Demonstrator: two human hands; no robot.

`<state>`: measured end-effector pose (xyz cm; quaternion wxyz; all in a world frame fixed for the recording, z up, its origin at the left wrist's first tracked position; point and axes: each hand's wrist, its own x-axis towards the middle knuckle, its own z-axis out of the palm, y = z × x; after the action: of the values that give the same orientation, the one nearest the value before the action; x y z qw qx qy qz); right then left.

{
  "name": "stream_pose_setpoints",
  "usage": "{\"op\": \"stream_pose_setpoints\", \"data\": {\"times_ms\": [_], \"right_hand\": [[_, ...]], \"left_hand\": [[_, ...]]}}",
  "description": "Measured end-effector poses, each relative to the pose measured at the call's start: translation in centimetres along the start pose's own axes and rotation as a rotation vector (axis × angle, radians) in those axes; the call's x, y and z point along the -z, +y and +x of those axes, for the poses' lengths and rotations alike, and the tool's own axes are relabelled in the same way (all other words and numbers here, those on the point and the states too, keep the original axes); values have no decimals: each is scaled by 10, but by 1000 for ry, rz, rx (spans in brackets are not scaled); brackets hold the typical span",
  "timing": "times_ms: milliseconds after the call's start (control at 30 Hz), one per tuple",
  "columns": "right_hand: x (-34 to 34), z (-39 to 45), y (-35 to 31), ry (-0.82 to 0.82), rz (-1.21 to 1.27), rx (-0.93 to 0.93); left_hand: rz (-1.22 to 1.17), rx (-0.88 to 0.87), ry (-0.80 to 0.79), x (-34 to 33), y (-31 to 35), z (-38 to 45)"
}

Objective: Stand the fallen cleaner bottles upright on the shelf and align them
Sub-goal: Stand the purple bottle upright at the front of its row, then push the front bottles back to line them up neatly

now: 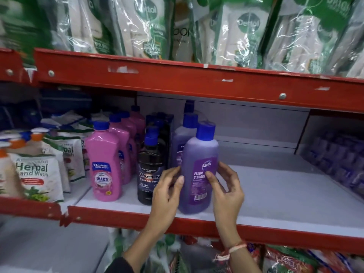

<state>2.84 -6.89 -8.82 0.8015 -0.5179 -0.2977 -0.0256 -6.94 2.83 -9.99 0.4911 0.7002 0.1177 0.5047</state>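
While seemingly squaring it to the row [180,143], gripping upright purple Bactin bottle [199,170] between half-curled left hand [167,191] and right hand [227,187].

Dettol pouches [248,32] stand above, herbal hand wash pouches [37,174] at left.

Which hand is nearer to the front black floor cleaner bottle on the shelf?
Left. The left hand is right beside the black bottle, overlapping its right edge, while gripping the purple bottle; the right hand grips the purple bottle's far side.
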Motion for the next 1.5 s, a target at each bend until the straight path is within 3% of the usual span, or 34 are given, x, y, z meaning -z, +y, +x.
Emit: {"op": "stream_pose_setpoints", "data": {"times_ms": [133,267,367,500,633,867,967,1033,1100,1167,1233,1300,1400,1500], "right_hand": [[0,-3,0,-131,-95,34],[0,2,3,-352,-99,-90],[3,6,3,-410,8,-198],[7,11,2,-366,122,-250],[5,12,1,-368,33,-185],[-1,5,4,-399,-207,-51],[-2,-7,8,-261,-438,139],[-14,-24,5,-60,-625,348],[-35,-45,1,52,-604,538],[-65,-71,-2,-91,-459,649],[-105,-94,-6,-345,-332,516],[-148,-109,-8,-484,-314,294],[-191,-107,-3,-522,-212,8],[-199,-100,2,-589,-169,-122]], "left_hand": [[-132,66,-11,6,0,0],[-137,89,-92,1,-1,-1],[-84,137,-178,-3,-3,0],[222,50,-207,-1,-5,-4],[474,-101,-100,-11,-5,-11],[544,-128,-74,-11,-7,-12],[489,-163,-78,-4,0,-15],[413,-168,29,13,8,-21],[333,-204,211,41,14,-27],[306,-274,389,83,12,-27],[338,-243,475,128,6,-20],[344,-157,397,168,-1,-6],[81,-11,82,199,-5,13],[41,107,-204,215,2,20]]}}
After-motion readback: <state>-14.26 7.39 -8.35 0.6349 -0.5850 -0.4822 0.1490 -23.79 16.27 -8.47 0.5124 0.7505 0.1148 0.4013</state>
